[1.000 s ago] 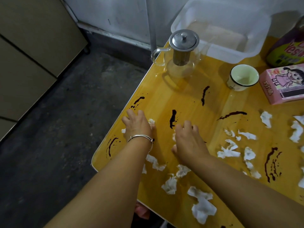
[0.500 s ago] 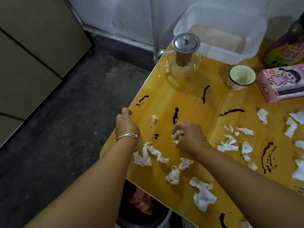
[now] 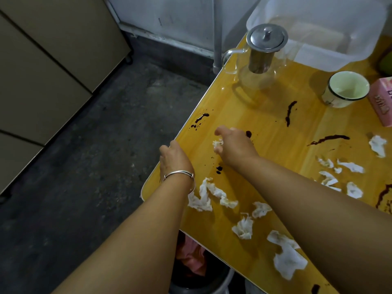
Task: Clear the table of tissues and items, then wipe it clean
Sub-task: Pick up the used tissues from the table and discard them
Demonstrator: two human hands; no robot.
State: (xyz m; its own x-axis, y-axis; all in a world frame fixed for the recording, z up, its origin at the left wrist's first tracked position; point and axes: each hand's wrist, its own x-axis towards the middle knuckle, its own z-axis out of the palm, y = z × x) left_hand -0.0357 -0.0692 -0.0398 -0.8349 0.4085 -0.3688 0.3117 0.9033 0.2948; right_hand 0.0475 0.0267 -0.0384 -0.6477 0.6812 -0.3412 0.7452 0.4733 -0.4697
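White tissues (image 3: 212,196), yellow table (image 3: 265,115)

right hand (image 3: 235,147) moved forward, now pinching small tissue scrap (image 3: 217,143)

- The far end of the table (image 3: 265,115) is crowded: a glass teapot (image 3: 261,60), plastic tub (image 3: 318,45), cup (image 3: 345,90) and pink box (image 3: 381,102) stand close together.
- Bare wood lies open in the middle, marked only by flat dark spills (image 3: 289,113).
- Low tissue scraps (image 3: 203,200) litter the near and right parts.
- Both forearms (image 3: 148,230) cross the near left corner.
- Open floor (image 3: 95,155) runs along the left edge; a metal pole (image 3: 217,39) stands at the far corner.
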